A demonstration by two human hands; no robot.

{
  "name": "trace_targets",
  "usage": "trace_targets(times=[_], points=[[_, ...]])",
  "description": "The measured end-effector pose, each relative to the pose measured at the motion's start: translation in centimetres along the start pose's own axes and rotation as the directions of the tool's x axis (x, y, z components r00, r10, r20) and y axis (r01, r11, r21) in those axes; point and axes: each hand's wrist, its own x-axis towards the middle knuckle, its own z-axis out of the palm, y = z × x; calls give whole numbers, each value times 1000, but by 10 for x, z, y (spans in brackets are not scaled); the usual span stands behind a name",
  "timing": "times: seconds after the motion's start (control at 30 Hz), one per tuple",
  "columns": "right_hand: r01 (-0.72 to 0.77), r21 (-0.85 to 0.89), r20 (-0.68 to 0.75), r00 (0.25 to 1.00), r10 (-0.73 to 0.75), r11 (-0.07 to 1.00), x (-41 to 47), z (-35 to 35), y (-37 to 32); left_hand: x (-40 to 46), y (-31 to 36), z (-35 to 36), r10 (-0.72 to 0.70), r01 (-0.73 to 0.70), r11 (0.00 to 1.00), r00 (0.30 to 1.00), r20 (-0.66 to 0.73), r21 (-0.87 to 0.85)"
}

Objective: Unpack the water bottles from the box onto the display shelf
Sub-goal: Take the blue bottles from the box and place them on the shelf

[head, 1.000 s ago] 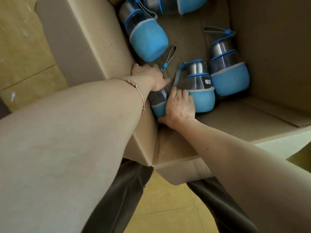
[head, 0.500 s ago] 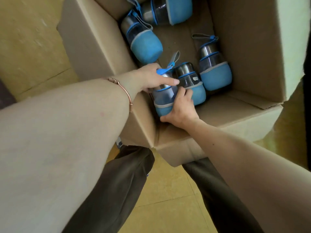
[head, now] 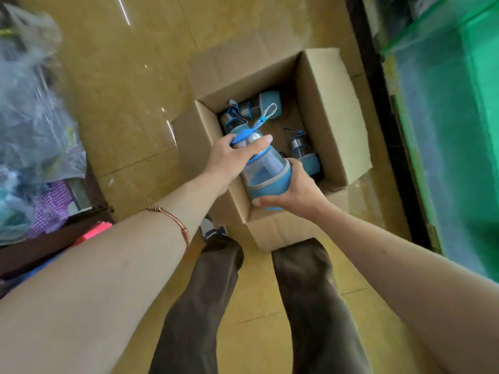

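While both hands hold one blue water bottle point(head: 266, 172) above the open cardboard box point(head: 334, 114), the left hand point(head: 232, 157) has its grip curled round the lid end and the right hand point(head: 295, 188) has its grip wrapped under the base. Beyond the grips, three more bottles point(head: 305, 153) lie inside the box on the tiled floor point(head: 121, 85).

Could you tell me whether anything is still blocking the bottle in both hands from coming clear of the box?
Nothing visible does. The bottle, held by the left hand and right hand, is above the box opening; the display shelf cannot be identified here.
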Motion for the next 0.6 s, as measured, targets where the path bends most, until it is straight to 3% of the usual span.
trace_targets(times=[0.1,0.27,0.6], points=[[47,18,-70,996,-46,999,-47,-22,-25,-42,33,-8,46,-44,998,998,42,-43],[104,91,-212,974,-83,990,-128,-44,-62,-108,80,-27,179,-149,979,955,237,-139],[254,288,-557,828,-54,923,-285,-45,-140,-235,177,-71,473,-423,879,710,522,-222]])
